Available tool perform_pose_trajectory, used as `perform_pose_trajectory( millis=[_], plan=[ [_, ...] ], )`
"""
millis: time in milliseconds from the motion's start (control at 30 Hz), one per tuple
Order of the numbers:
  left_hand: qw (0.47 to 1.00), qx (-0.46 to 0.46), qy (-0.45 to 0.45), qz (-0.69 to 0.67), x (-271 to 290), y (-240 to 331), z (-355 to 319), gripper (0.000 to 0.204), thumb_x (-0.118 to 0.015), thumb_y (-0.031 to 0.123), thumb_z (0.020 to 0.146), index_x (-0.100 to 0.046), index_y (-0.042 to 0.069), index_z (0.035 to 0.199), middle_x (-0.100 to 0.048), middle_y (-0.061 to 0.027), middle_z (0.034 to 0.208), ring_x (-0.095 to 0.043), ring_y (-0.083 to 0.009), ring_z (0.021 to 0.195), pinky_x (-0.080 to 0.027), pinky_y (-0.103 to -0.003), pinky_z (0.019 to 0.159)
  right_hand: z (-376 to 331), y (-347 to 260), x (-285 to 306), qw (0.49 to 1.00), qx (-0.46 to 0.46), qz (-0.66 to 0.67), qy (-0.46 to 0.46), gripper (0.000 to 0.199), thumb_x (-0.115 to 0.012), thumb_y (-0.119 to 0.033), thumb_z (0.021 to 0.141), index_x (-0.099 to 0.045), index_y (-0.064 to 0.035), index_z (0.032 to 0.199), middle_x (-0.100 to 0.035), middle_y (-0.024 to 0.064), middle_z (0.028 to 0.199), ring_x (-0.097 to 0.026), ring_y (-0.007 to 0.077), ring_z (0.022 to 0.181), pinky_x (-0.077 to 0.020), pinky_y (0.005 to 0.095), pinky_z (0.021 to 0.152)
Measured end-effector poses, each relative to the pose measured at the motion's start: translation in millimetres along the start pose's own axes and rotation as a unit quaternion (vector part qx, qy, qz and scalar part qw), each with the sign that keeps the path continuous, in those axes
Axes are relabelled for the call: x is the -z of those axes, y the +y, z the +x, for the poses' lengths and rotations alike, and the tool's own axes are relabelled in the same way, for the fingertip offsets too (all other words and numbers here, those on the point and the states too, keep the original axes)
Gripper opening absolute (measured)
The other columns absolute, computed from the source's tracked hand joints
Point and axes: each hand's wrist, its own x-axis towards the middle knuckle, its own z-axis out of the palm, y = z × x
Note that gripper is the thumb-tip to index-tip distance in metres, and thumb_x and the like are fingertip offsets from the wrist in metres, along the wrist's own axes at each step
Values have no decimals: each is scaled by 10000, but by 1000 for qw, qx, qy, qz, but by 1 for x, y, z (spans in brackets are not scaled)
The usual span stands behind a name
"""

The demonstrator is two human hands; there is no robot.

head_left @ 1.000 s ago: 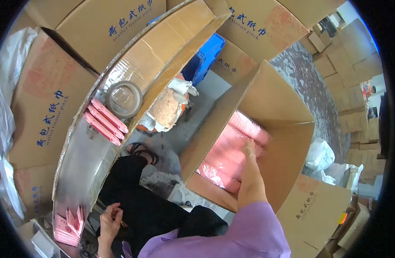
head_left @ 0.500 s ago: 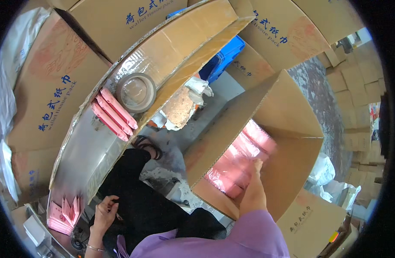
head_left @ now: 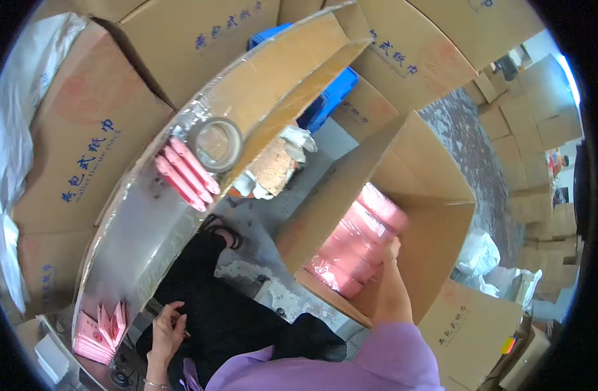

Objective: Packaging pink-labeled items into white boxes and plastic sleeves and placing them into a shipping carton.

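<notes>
At right of centre, the right hand [head_left: 389,260] reaches into an open carton [head_left: 436,195], fingers flat against the pink packs [head_left: 351,251] stacked inside — pressing rather than gripping, apparently to seat them. The left hand [head_left: 165,329], lower left, rests loosely curled on the lap; whether it holds anything cannot be told. More pink packs [head_left: 185,173] and a tape roll [head_left: 215,144] lie on the foil-covered tabletop [head_left: 136,228] — within reach.

A single head-worn fisheye looks steeply down, close over the right hand [head_left: 391,251] in the open carton [head_left: 436,189].
</notes>
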Motion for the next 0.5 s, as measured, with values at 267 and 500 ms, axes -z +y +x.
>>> perform_pose_trajectory(
  millis=[267,500],
  plan=[
    [979,-62,183,-60,5,31,-36,153,-685,-9,886,-686,-2,1039,-687,-139,912,-681,-197,719,-532,-306,632,-89,-464,127,895,380,224,67,261,-621,1,932,-668,12,1189,-644,158,1172,-628,267,1077,-504,375,942],
    [918,-237,314,-39,2,33,-26,236,-721,6,832,-687,28,1065,-677,-153,1062,-656,-342,969,-547,-419,849,-203,-636,26,810,492,200,-249,1178,-876,-300,688,-153,42,1552,-409,278,1497,-405,371,1405,-355,412,1145]
  ],
)
